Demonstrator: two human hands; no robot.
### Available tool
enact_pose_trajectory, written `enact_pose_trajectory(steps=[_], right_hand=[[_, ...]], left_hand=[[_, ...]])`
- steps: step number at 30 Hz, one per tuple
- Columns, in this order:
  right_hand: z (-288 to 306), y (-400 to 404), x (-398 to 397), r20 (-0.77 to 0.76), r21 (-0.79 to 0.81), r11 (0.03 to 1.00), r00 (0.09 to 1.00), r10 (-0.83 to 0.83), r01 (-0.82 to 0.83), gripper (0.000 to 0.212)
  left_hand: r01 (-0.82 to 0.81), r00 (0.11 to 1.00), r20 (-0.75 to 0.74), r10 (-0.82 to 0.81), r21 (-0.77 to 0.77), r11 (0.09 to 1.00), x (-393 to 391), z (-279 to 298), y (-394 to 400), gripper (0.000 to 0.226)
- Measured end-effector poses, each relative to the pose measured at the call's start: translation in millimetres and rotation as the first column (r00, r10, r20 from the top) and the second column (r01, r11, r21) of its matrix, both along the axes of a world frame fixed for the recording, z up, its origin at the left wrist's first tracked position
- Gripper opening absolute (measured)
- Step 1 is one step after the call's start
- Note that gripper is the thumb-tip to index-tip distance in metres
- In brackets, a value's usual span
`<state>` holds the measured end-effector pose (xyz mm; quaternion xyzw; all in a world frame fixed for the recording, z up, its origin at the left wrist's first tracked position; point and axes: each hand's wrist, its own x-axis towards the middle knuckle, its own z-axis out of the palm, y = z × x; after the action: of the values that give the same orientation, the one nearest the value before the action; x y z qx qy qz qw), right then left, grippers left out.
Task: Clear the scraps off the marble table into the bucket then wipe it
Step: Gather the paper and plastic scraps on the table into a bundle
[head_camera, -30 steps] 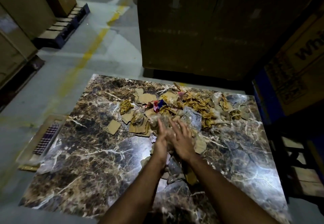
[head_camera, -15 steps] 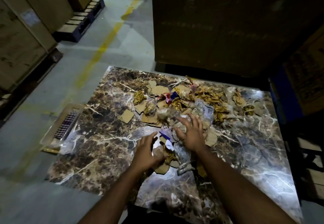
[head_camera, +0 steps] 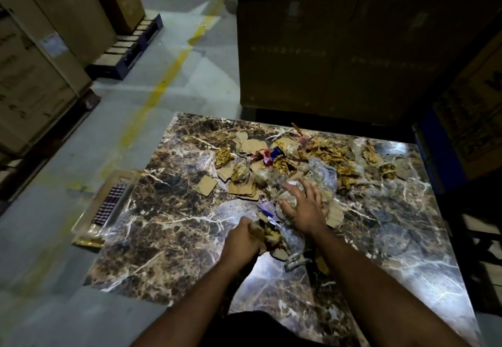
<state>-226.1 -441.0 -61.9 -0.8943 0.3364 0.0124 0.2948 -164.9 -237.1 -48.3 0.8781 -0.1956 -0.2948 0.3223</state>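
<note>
A brown marble table (head_camera: 168, 227) carries a heap of scraps (head_camera: 312, 161): cardboard pieces, gold foil, clear plastic film and a red and blue wrapper, spread across its far half. My left hand (head_camera: 240, 240) is closed around a bunch of cardboard and foil scraps near the table's middle. My right hand (head_camera: 305, 209) lies flat with fingers spread on plastic and paper scraps just beyond it. A dark round shape (head_camera: 260, 329) at the near table edge, between my forearms, may be the bucket; it is mostly hidden.
A flat packaged item with a checked pattern (head_camera: 108, 205) lies on the floor at the table's left edge. Large cardboard boxes (head_camera: 339, 42) stand behind the table, more boxes on pallets (head_camera: 127, 50) at the left, and a blue rack (head_camera: 434, 161) at the right.
My hands have drawn a bunch of scraps from the heap toward the near edge. The left hand has dropped back from beside the right and closed on scraps. The view shifted left.
</note>
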Motion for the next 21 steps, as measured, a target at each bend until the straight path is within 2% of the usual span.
enact_pose_trajectory(steps=[4, 7, 11, 13, 16, 19, 21], right_hand=[[5.1, 3.3, -0.7, -0.029, 0.002, 1.000, 1.000, 0.004, -0.004, 0.057], [13.5, 8.7, 0.3, -0.051, -0.027, 1.000, 0.999, -0.001, -0.001, 0.059], [12.8, 9.0, -2.9, -0.022, 0.032, 0.999, 0.999, 0.037, -0.036, 0.068], [9.2, 0.1, -4.9, 0.012, 0.127, 0.992, 1.000, 0.001, -0.003, 0.087], [9.1, -12.8, -7.1, 0.049, 0.261, 0.964, 0.996, -0.068, 0.053, 0.097], [15.5, -13.6, -6.8, 0.162, 0.392, 0.918, 0.978, -0.132, 0.059, 0.075], [15.6, -10.1, -5.6, 0.186, 0.370, 0.926, 0.972, -0.145, 0.067, 0.070]], left_hand=[[-0.227, 0.966, -0.146, 0.212, -0.092, 0.970, 16.2, 17.2, -15.1, 0.023], [-0.169, 0.971, -0.202, 0.125, -0.216, 0.962, 21.5, 27.6, -33.1, 0.028], [-0.070, 0.989, -0.144, 0.034, -0.246, 0.967, 15.1, 27.7, -63.5, 0.036], [-0.110, 0.980, -0.192, 0.057, -0.278, 0.954, 10.5, 26.0, -76.8, 0.038], [-0.245, 0.939, -0.310, 0.147, -0.307, 0.920, 8.0, 17.4, -89.8, 0.035], [-0.274, 0.939, -0.299, 0.171, -0.349, 0.896, 11.7, 19.6, -94.2, 0.022], [-0.268, 0.948, -0.263, 0.180, -0.351, 0.897, 17.7, 16.7, -94.9, 0.016]])
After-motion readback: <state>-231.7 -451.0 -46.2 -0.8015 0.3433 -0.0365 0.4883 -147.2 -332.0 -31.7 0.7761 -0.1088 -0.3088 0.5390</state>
